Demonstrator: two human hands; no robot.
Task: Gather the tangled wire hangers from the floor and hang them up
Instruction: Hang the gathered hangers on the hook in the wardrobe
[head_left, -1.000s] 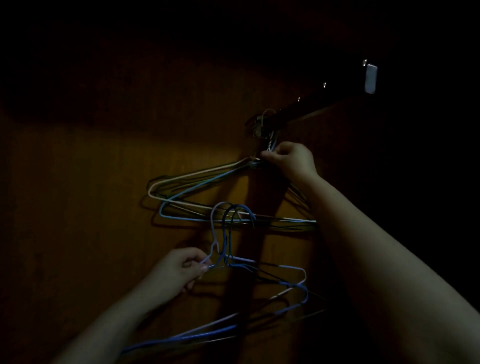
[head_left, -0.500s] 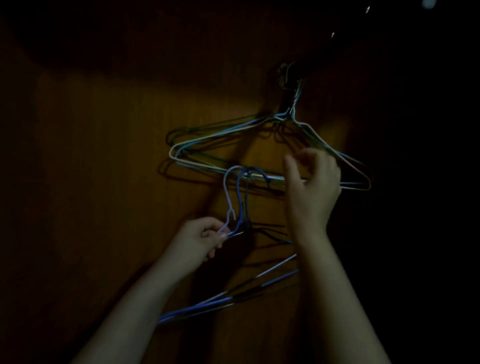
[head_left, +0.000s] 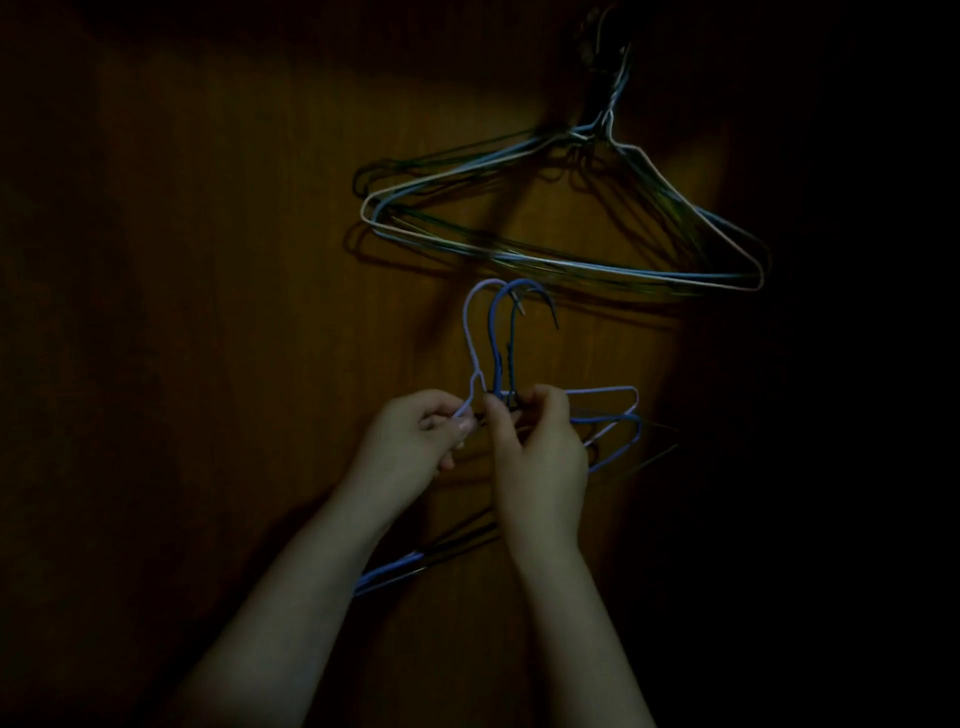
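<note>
A bunch of wire hangers, white, blue and green, hangs flat against a brown wooden panel from a dark hook at the top. Just below it I hold a second bunch of blue and lilac hangers, hooks pointing up. My left hand pinches the lilac wire at the necks. My right hand grips the necks of the darker blue hangers right beside it. The lower bars of the held hangers slant down behind my forearms.
The scene is very dim. The right side and the top of the view are almost black. The wooden panel fills the left and middle.
My right hand has left the hanging bunch and come down to the necks of the bunch that my left hand holds. The view has tilted, so the hook sits higher in frame.
</note>
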